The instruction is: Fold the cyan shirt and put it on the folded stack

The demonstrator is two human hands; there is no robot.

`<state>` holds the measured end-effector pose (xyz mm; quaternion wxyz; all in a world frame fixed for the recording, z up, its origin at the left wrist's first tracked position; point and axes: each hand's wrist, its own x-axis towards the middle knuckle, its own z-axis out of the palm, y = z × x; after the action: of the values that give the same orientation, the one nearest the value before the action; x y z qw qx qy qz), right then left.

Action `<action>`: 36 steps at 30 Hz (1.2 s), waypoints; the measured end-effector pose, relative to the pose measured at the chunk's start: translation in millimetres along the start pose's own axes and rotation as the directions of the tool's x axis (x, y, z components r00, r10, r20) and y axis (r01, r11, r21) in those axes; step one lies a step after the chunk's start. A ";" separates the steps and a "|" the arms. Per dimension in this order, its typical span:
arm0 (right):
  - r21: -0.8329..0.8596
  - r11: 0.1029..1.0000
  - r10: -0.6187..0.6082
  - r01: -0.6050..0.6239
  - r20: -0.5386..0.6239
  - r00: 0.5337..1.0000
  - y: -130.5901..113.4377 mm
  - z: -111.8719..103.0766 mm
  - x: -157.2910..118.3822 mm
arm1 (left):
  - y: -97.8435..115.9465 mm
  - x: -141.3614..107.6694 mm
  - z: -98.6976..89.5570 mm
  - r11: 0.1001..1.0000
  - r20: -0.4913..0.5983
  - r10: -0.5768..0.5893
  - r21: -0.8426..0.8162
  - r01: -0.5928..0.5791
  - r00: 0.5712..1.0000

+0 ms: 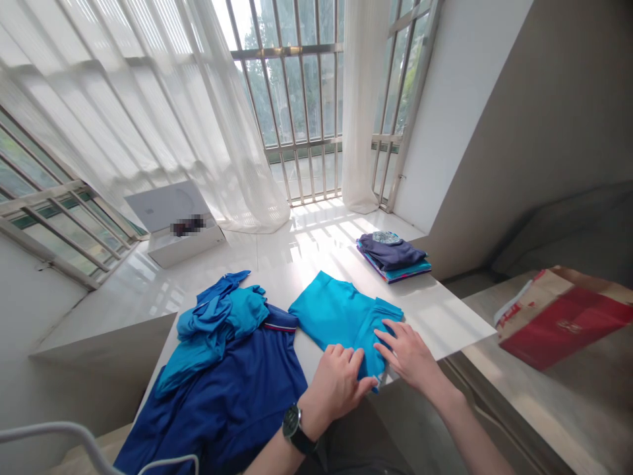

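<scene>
A turquoise garment [336, 307], partly folded, lies on the white table in front of me, its near end reaching the table's edge. My left hand [339, 382], with a watch [295, 425] on the wrist, rests on the near part of this cloth, fingers bent a little and thumb stretched to the right. Over its right side lies my right hand [408, 349], fingers spread on the fabric. To the left is a loose heap of dark blue clothing [247, 379] with a crumpled blue and turquoise garment [217, 323] on top.
A stack of folded clothes [393, 254] sits at the table's [465, 323] back right. On the window ledge stands an open white box [185, 244]. A red and brown paper bag [568, 320] is at the right. Sheer curtains [198, 119] hang before a barred window.
</scene>
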<state>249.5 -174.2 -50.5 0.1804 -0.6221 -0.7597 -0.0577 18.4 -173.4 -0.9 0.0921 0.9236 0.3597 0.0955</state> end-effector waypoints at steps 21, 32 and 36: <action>-0.052 0.980 0.194 -0.193 -0.001 0.981 43.7 12.9 -79.8 | -18.2 5.9 3.8 0.964 -0.061 -0.133 0.222 0.143 0.989; -0.195 0.932 0.307 -0.306 -0.026 0.951 3.2 26.4 -65.2 | -27.3 -18.0 -12.5 0.998 0.081 -0.037 0.060 0.032 0.996; -0.186 0.964 0.185 -0.188 -0.033 0.982 9.4 40.5 -26.3 | -26.2 -33.0 -15.9 0.995 0.120 -0.085 0.053 0.079 0.989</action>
<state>254.7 -183.8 -98.5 0.1312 -0.7046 -0.6875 -0.1169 -26.3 -175.3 4.6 0.0954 0.9142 0.3931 0.0261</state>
